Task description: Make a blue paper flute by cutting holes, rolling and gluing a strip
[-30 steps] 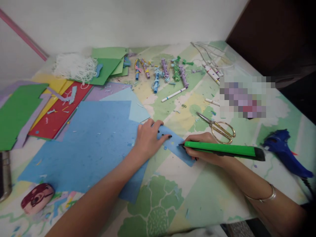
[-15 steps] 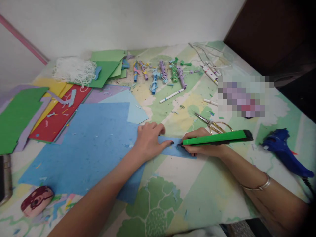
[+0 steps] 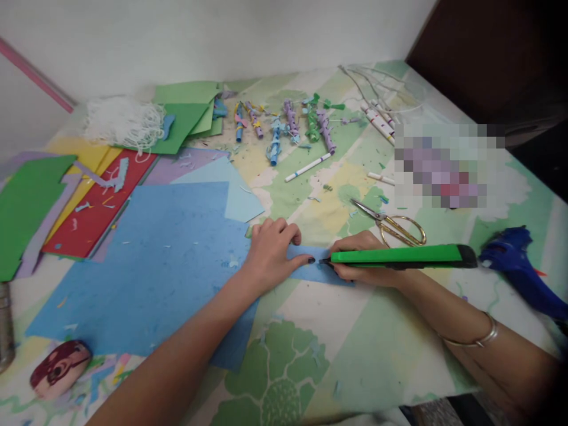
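A green utility knife [image 3: 399, 255] is gripped in my right hand [image 3: 361, 257], its dark tip low over a small blue paper piece [image 3: 306, 272]. My left hand [image 3: 273, 254] rests on that piece and on the edge of a large blue sheet [image 3: 177, 254]. Its thumb reaches out towards the knife's tip, and the fingers are bent but hold nothing. Part of the small piece is hidden under both hands. Just beyond my right hand lie gold-handled scissors [image 3: 390, 228], partly open.
Decorated paper rolls [image 3: 290, 121] and a white marker [image 3: 308, 167] lie towards the back. White string [image 3: 124, 124] sits by green sheets [image 3: 186, 127]. At right is a blue glue gun [image 3: 519, 266]; at left, a red sheet [image 3: 97, 207] and a pink-and-maroon mouse-shaped object [image 3: 61, 368].
The knife's handle end has swung lower and to the right, while its tip stays by my left thumb. The whole view has shifted slightly. Both hands keep nearly the same place.
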### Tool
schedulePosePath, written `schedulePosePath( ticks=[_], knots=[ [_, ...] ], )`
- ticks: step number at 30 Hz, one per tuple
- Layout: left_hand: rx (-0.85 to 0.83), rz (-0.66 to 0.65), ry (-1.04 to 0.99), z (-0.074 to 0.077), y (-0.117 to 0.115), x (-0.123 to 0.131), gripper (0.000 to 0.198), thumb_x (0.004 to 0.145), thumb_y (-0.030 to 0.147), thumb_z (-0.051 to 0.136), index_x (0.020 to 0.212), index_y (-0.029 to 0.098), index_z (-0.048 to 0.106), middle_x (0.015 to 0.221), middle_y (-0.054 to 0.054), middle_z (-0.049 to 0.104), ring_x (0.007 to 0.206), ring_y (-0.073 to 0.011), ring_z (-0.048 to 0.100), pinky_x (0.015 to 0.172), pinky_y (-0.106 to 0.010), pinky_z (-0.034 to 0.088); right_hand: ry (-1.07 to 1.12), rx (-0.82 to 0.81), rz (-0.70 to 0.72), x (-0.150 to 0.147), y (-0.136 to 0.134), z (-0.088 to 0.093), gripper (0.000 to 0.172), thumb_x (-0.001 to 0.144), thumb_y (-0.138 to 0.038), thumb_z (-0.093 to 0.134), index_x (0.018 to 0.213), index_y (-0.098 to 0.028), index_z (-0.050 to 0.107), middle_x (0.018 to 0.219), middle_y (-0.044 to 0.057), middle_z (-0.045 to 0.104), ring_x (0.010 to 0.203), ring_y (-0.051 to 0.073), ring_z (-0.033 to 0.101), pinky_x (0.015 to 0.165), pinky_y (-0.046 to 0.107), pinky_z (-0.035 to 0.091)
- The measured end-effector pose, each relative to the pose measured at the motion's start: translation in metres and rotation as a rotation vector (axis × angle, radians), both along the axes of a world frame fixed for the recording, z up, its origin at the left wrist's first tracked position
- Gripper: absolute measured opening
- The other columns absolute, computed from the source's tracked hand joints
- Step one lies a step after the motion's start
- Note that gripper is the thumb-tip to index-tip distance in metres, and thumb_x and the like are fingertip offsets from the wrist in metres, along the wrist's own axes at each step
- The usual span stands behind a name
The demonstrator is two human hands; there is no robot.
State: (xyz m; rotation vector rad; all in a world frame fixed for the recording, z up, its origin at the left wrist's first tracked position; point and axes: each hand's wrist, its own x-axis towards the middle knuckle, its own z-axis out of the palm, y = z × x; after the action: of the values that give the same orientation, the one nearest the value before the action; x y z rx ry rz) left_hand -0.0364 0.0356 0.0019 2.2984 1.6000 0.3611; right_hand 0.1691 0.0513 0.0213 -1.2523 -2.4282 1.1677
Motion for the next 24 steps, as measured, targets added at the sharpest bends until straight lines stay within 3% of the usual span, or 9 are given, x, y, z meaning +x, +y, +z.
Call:
schedulePosePath(
  ticks=[8, 14, 20, 24],
  knots=[
    [0.014, 0.001, 0.002, -0.001, 0.0, -0.001, 0.031, 0.068, 0.047, 0.064, 0.079, 0.022, 0.05, 0.082, -0.001, 0.051, 0.083, -0.0209, 0.044, 0.071, -0.035, 0.029, 0.06, 0.02, -0.001, 0.003, 0.0, -0.006, 0.012, 0.065, -0.016, 0.051, 0.066, -0.016, 0.062, 0.055, 0.0, 0.059, 0.049, 0.01, 0.049, 0.045, 0.02, 0.035],
    [0.016, 0.009, 0.011, 0.003, -0.003, 0.001, 0.03, 0.068, 0.045, 0.065, 0.078, 0.02, 0.051, 0.083, -0.002, 0.054, 0.083, -0.0216, 0.046, 0.071, -0.035, 0.031, -0.025, 0.044, 0.005, 0.001, -0.003, 0.0, 0.011, 0.067, -0.016, 0.051, 0.062, -0.016, 0.06, 0.051, -0.002, 0.056, 0.048, 0.009, 0.049, 0.046, 0.02, 0.034],
    [-0.048, 0.034, 0.027, 0.01, -0.01, 0.004, 0.028, 0.07, 0.043, 0.064, 0.072, 0.019, 0.05, 0.067, -0.002, 0.054, 0.076, -0.0212, 0.047, 0.066, -0.033, 0.032, 0.042, 0.041, 0.028, 0.005, -0.004, -0.002, 0.008, 0.067, -0.014, 0.051, 0.063, -0.016, 0.058, 0.051, -0.003, 0.055, 0.047, 0.009, 0.047, 0.044, 0.019, 0.033],
    [-0.021, 0.021, 0.024, 0.005, -0.01, 0.003, 0.03, 0.07, 0.045, 0.063, 0.071, 0.018, 0.05, 0.068, -0.002, 0.055, 0.076, -0.0204, 0.046, 0.067, -0.033, 0.031, 0.08, -0.051, 0.03, 0.006, -0.001, -0.006, 0.01, 0.069, -0.015, 0.05, 0.066, -0.016, 0.059, 0.048, -0.004, 0.055, 0.045, 0.008, 0.049, 0.044, 0.018, 0.035]
  ],
)
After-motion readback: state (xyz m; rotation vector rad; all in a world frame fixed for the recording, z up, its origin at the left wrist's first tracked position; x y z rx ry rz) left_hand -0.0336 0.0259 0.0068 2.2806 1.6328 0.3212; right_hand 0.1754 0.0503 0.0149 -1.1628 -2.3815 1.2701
